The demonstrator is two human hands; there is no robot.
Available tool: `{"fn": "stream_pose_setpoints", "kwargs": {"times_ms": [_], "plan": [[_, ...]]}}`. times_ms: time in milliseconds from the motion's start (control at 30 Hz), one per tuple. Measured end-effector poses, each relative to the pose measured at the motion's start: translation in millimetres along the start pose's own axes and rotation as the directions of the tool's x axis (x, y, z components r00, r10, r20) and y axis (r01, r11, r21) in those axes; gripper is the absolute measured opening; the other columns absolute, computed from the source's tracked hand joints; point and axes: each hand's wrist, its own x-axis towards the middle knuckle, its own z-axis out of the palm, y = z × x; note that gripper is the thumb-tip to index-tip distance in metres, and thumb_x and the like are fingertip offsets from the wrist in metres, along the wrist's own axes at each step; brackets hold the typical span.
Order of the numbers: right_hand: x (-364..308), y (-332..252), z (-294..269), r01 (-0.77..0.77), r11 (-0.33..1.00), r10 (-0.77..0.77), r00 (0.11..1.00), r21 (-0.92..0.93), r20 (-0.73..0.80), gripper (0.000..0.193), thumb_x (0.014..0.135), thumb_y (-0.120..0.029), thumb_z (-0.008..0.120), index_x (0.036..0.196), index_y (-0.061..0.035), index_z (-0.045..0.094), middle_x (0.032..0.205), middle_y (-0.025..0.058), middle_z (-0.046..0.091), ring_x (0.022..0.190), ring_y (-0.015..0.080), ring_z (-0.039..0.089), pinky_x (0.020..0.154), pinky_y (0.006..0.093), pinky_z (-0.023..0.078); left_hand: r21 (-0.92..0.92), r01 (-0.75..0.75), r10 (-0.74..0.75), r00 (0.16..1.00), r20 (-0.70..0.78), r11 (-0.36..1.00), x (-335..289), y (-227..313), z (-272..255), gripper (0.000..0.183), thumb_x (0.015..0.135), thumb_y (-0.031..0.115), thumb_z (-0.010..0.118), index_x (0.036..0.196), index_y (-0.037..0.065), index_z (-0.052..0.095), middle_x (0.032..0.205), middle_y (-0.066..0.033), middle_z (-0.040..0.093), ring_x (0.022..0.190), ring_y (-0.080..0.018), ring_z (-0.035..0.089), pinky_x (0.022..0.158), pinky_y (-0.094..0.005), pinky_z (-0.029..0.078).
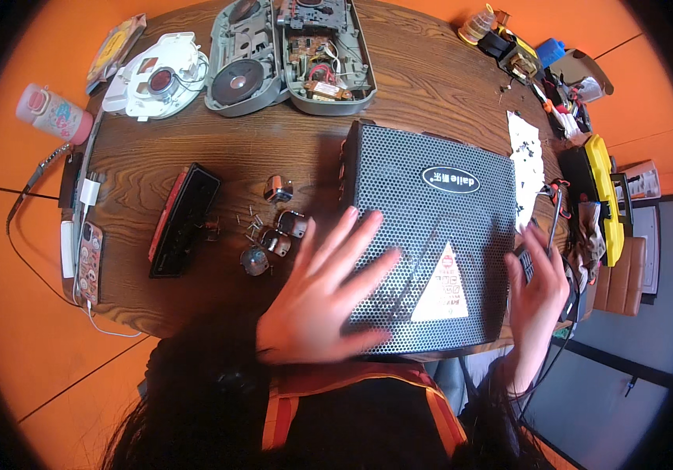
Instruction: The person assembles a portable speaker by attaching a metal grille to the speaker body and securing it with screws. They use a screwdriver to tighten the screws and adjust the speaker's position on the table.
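Head view: black box (462, 223) lies partly beneath the left hand (313, 301).

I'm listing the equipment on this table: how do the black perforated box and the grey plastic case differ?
The black perforated box shows its mesh cover; the grey plastic case lies open in two halves, baring a circuit board.
The box is near the person, under the spread left hand; the case is farther off.
Both are on the wooden table.
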Motion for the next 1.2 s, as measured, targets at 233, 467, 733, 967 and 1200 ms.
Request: {"fn": "stream_pose_setpoints", "kwargs": {"times_ms": [233,467,733,967,1200], "plan": [[10,34,21,-0.073,0.973,0.046,0.991,0.22,0.125,0.039,0.08,-0.002,0.062,0.118,-0.0079,0.059,0.116,0.0187,0.058,0.106,0.0264,0.058,0.089,0.0322,0.044,0.007,-0.137,0.135,0.985,0.11,0.991,-15,6,8,0.077,0.064,0.044,0.075,0.132,0.022,0.045,0.146,-0.0178,0.02,0.134,-0.0464,0.008,0.096,-0.0712,0.018],[8,29,16,-0.063,0.974,0.028,0.986,0.218,0.163,0.037,0.076,-0.003,0.066,0.113,-0.007,0.062,0.115,0.0188,0.058,0.103,0.0273,0.06,0.085,0.0322,0.047,0.016,-0.181,0.181,0.983,-0.002,0.983,-24,14,8,0.065,0.061,0.033,0.081,0.119,0.014,0.056,0.136,-0.0283,0.031,0.125,-0.0534,0.027,0.097,-0.0657,0.025],[7,32,19,-0.009,0.99,-0.012,0.989,0.144,0.145,0.037,0.077,-0.008,0.067,0.114,-0.0081,0.061,0.117,0.0167,0.056,0.101,0.0297,0.06,0.083,0.033,0.049,-0.023,-0.023,0.025,0.997,0.077,0.999,-19,18,5,0.071,0.059,0.032,0.083,0.121,0.013,0.053,0.14,-0.0313,0.02,0.126,-0.058,0.016,0.1,-0.0637,0.022],[6,39,21,-0.008,0.952,-0.042,0.986,0.306,0.159,0.039,0.079,-0.004,0.063,0.118,-0.0073,0.058,0.122,0.0184,0.053,0.107,0.0292,0.057,0.088,0.032,0.045,0.147,-0.097,0.075,0.986,0.15,0.984,-21,27,-1,0.059,0.067,0.033,0.076,0.118,0.012,0.053,0.133,-0.0174,0.038,0.124,-0.0516,0.028,0.095,-0.0603,0.038],[-3,38,13,-0.041,0.953,-0.019,0.981,0.3,0.192,0.038,0.077,-0.004,0.063,0.114,-0.0066,0.061,0.122,0.021,0.054,0.11,0.0308,0.055,0.091,0.034,0.043,0.199,-0.168,0.134,0.976,0.174,0.966,-37,30,-1,0.058,0.069,0.038,0.072,0.116,0.009,0.054,0.128,-0.0221,0.042,0.114,-0.0574,0.037,0.092,-0.0636,0.038]]}}
